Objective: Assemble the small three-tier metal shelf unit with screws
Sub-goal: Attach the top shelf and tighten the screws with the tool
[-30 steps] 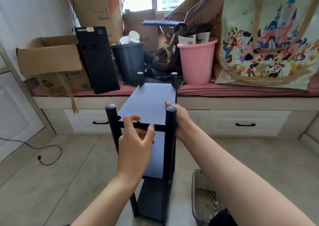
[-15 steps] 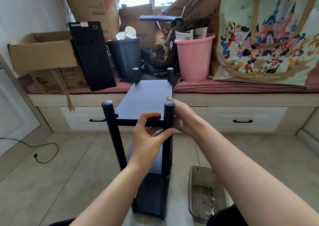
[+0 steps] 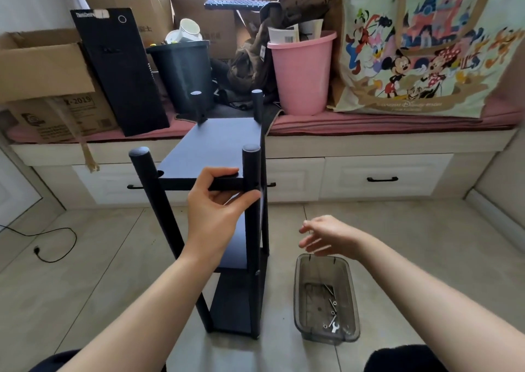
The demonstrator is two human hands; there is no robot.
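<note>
**Left hand steadying the shelf while the right hovers over the parts tray**

The person is kneeling or sitting on the tiled floor with the shelf unit point(image 3: 227, 215) standing upright just in front of them, between their forearms and the window bench point(image 3: 369, 144). The left hand point(image 3: 218, 209) is gripping the front edge of the top tier point(image 3: 218, 150), thumb on top and fingers curled beneath the front rail, close beside the near right post point(image 3: 251, 173). The right hand point(image 3: 326, 236) is holding nothing; its fingers are hanging loose and slightly spread above the clear plastic tray point(image 3: 324, 337), which is sitting on the floor just right of the unit and is carrying a few screws and a small wrench point(image 3: 335, 327).

The unit is looking rigid and fairly light: thin dark metal panels on four round posts, unlikely to flex but probably easy to tip, being tall and narrow. The painted posts are likely smooth, so a hold at a tier's edge or at a post-to-rail joint is seeming surer than one on a bare post.

Its long axis is running vertically, post caps pointing up, feet on the tiles. The tiers' longer side is running away from the person toward the bench, the narrow end facing them.
</note>
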